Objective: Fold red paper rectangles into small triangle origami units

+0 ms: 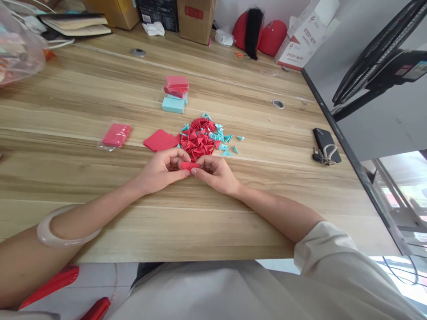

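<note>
A small folded red paper [190, 166] is pinched between my two hands near the middle of the wooden table. My left hand [166, 169] holds its left end with thumb and fingers, and my right hand [216, 173] grips the right end. Just beyond the fingertips lies a pile of folded red paper triangles [198, 143], with a ring of red pieces [203, 125] behind it. Light blue triangles [224, 138] are scattered on the pile's right and far side. Flat red paper sheets [160, 140] lie beside the pile, above my left hand.
A wrapped red paper pack [116, 134] sits at the left. Red and blue packs [175, 93] are stacked farther back. On the right lies a black object with keys [327, 146]. Boxes [195, 20] line the back; a black fan [373, 53] stands beyond the right edge.
</note>
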`<state>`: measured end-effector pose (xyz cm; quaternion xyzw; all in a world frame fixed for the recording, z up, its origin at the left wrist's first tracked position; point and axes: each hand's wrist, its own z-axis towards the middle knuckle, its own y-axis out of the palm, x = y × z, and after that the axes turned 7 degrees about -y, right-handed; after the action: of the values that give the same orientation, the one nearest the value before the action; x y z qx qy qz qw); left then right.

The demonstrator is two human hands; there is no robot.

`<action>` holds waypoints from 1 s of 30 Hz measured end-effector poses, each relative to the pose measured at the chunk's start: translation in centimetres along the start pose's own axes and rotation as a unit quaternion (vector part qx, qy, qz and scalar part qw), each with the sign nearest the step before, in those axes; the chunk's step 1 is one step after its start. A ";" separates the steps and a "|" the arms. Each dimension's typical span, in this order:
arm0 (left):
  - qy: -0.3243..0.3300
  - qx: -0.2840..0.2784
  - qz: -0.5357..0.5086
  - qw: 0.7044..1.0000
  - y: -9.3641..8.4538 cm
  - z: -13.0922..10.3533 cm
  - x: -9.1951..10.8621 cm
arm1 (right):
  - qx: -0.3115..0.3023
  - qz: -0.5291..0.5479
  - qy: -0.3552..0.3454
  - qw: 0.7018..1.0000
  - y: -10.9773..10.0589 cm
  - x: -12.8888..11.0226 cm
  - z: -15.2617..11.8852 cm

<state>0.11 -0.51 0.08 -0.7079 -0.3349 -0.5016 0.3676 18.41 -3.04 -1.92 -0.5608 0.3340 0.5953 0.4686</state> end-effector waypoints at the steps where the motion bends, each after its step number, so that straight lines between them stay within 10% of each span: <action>1: 0.001 0.000 -0.003 1.000 0.0 0.0 0.0 | 0.000 0.000 0.003 1.000 0.0 -0.2 0.0; 30: 0.030 0.039 0.009 0.999 0.0 -0.1 -0.6 | -0.008 -0.021 -0.016 1.000 -0.2 0.4 0.1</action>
<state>-0.11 -0.66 -0.46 -0.6804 -0.3365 -0.5061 0.4094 18.56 -2.85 -2.26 -0.5622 0.3098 0.5967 0.4815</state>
